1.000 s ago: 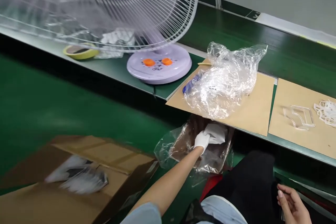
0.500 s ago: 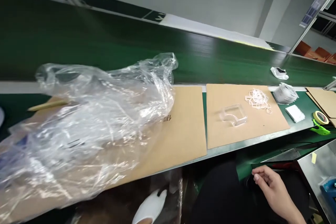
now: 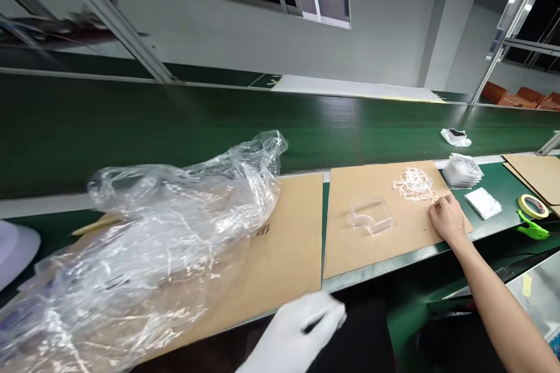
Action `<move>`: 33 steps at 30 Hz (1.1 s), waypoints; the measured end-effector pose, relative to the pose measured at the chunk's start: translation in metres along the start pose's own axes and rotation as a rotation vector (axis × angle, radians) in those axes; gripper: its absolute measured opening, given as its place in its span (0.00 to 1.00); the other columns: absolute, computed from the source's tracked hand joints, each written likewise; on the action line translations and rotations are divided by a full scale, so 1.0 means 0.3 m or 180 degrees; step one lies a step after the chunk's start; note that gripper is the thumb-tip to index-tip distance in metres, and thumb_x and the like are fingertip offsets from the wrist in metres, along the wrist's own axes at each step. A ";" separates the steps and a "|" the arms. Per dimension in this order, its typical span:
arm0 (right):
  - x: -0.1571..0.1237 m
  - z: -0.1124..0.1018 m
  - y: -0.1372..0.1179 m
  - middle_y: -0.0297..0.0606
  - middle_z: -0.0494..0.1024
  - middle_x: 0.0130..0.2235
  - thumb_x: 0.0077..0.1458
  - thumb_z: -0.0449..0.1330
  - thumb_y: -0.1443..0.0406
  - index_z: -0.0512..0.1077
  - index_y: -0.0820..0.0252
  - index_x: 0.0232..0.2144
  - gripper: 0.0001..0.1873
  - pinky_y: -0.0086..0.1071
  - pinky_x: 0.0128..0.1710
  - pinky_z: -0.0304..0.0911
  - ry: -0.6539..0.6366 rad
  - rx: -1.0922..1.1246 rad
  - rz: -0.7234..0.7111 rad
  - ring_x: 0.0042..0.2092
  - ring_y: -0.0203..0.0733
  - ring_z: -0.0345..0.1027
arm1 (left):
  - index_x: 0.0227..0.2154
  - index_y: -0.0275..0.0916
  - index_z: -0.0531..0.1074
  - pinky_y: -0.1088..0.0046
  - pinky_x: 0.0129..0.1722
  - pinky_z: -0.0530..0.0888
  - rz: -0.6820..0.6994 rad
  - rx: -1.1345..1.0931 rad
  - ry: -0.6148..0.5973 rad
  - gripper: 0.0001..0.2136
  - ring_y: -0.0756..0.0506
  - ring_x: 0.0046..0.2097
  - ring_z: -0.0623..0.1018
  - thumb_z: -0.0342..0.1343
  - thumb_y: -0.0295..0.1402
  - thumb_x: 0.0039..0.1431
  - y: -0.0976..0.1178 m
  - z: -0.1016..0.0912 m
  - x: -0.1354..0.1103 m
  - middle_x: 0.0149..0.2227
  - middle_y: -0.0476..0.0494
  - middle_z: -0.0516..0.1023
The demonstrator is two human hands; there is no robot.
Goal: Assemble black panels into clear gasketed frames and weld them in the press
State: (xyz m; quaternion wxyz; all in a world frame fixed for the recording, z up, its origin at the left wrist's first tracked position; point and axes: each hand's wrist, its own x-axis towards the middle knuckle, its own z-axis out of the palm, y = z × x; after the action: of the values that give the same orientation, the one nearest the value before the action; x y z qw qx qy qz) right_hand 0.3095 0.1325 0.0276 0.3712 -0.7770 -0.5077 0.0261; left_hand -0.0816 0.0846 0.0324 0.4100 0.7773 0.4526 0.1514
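My right hand [image 3: 447, 218], bare, rests on the right cardboard sheet [image 3: 350, 256] with its fingers pinched at the near edge of a tangled pile of thin white bands [image 3: 413, 184]. One band appears to be between the fingertips, though the fingers partly hide it. To the left of that pile lies a clear plastic piece [image 3: 371, 223], a frame with a curved cutout. My left hand [image 3: 301, 326], in a white glove, hovers by the front edge of the table. Its fingers curl toward the thumb, and nothing shows in them.
A large crumpled clear plastic bag [image 3: 175, 233] covers much of the left cardboard [image 3: 293, 245]. Stacked bubble-wrap pouches [image 3: 462, 171], a flat white pouch [image 3: 483, 203], a yellow tape roll [image 3: 532, 207] and a green-handled tool [image 3: 532, 227] sit at right. Behind runs a green belt [image 3: 341, 128].
My right hand has moved up from below the table onto the cardboard beside the white bands. My gloved left hand has risen and come rightward. The camera view has tilted up.
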 end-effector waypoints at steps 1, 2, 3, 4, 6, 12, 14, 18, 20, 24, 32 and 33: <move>0.019 0.001 0.004 0.46 0.74 0.40 0.55 0.62 0.59 0.68 0.53 0.27 0.09 0.53 0.57 0.64 0.0017 0.0044 0.0014 0.49 0.58 0.70 | 0.28 0.43 0.76 0.69 0.42 0.76 0.0270 0.0052 0.0204 0.20 0.43 0.37 0.81 0.46 0.43 0.71 0.052 -0.022 0.061 0.33 0.47 0.83; 0.036 -0.007 0.007 0.45 0.73 0.38 0.55 0.62 0.59 0.66 0.53 0.26 0.10 0.52 0.56 0.64 0.0030 0.0108 0.0029 0.48 0.57 0.69 | 0.33 0.43 0.79 0.68 0.46 0.77 0.0508 0.0144 0.0476 0.19 0.42 0.42 0.82 0.45 0.43 0.72 0.091 -0.040 0.127 0.39 0.45 0.85; 0.052 -0.024 0.008 0.43 0.73 0.37 0.56 0.61 0.59 0.65 0.52 0.25 0.11 0.51 0.55 0.64 0.0041 0.0194 0.0046 0.47 0.56 0.69 | 0.40 0.44 0.80 0.64 0.53 0.76 0.0715 0.0302 0.0756 0.18 0.40 0.50 0.82 0.46 0.43 0.72 0.120 -0.054 0.197 0.47 0.42 0.85; 0.070 -0.047 0.008 0.42 0.73 0.37 0.56 0.61 0.57 0.66 0.53 0.26 0.11 0.50 0.54 0.65 0.0047 0.0301 0.0068 0.45 0.54 0.69 | 0.47 0.44 0.80 0.59 0.60 0.73 0.0869 0.0535 0.0992 0.17 0.36 0.59 0.79 0.49 0.44 0.71 0.140 -0.062 0.267 0.55 0.39 0.83; 0.111 -0.105 0.000 0.41 0.74 0.36 0.58 0.61 0.54 0.68 0.53 0.29 0.12 0.47 0.50 0.67 0.0007 0.0591 0.0131 0.43 0.52 0.69 | 0.57 0.43 0.77 0.46 0.67 0.66 0.0958 0.1107 0.1203 0.23 0.28 0.71 0.67 0.57 0.48 0.66 0.163 -0.065 0.397 0.67 0.33 0.73; 0.214 -0.260 -0.071 0.37 0.78 0.35 0.60 0.60 0.51 0.69 0.54 0.32 0.14 0.39 0.44 0.72 -0.0348 0.1645 0.0276 0.41 0.45 0.75 | 0.67 0.41 0.68 0.45 0.64 0.71 0.0755 0.1484 0.0524 0.36 0.27 0.67 0.73 0.64 0.49 0.59 0.160 -0.045 0.567 0.66 0.32 0.75; 0.208 -0.301 -0.105 0.34 0.75 0.32 0.60 0.63 0.52 0.69 0.53 0.30 0.14 0.39 0.46 0.72 -0.0518 0.2056 0.0263 0.41 0.44 0.75 | 0.67 0.40 0.69 0.45 0.64 0.71 0.0868 0.1441 0.0460 0.33 0.28 0.67 0.73 0.63 0.49 0.61 0.153 -0.048 0.558 0.66 0.32 0.75; 0.143 -0.361 -0.199 0.33 0.77 0.32 0.60 0.71 0.53 0.73 0.54 0.35 0.14 0.36 0.46 0.71 -0.1342 0.2722 0.0199 0.40 0.41 0.74 | 0.64 0.39 0.73 0.44 0.70 0.65 0.1084 0.1146 0.0675 0.30 0.28 0.75 0.62 0.63 0.48 0.63 0.188 -0.073 0.502 0.70 0.34 0.72; 0.103 -0.372 -0.259 0.35 0.80 0.34 0.60 0.72 0.52 0.74 0.54 0.38 0.16 0.34 0.41 0.71 -0.1744 0.2569 0.0125 0.37 0.40 0.74 | 0.64 0.41 0.72 0.48 0.73 0.63 0.1286 0.0725 0.0730 0.27 0.31 0.75 0.62 0.61 0.46 0.65 0.239 -0.090 0.475 0.70 0.38 0.72; 0.033 -0.362 -0.381 0.36 0.81 0.33 0.65 0.66 0.46 0.74 0.56 0.38 0.20 0.31 0.29 0.68 -0.2102 0.2012 -0.0064 0.28 0.36 0.70 | 0.66 0.45 0.71 0.53 0.73 0.64 0.1491 0.0161 0.0615 0.27 0.35 0.74 0.65 0.58 0.46 0.68 0.332 -0.118 0.461 0.70 0.42 0.73; -0.058 -0.368 -0.439 0.38 0.79 0.32 0.66 0.61 0.42 0.76 0.53 0.33 0.24 0.35 0.31 0.66 -0.1403 0.0878 -0.0585 0.33 0.43 0.70 | 0.73 0.39 0.61 0.41 0.65 0.70 0.0710 0.1078 0.0365 0.49 0.22 0.69 0.69 0.68 0.53 0.51 0.187 -0.095 0.518 0.69 0.28 0.70; -0.063 -0.372 -0.434 0.37 0.78 0.32 0.66 0.61 0.42 0.76 0.53 0.32 0.24 0.36 0.32 0.65 -0.1318 0.0794 -0.0634 0.33 0.43 0.69 | 0.73 0.38 0.61 0.43 0.63 0.72 0.0708 0.1019 0.0377 0.47 0.24 0.65 0.74 0.67 0.53 0.53 0.167 -0.085 0.519 0.66 0.28 0.73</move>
State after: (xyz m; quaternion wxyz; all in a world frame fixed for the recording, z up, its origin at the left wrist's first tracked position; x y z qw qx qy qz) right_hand 0.2467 0.0831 0.1806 0.3531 -0.6496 -0.6397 0.2103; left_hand 0.0167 0.2135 0.0658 0.2346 0.8674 0.4056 0.1673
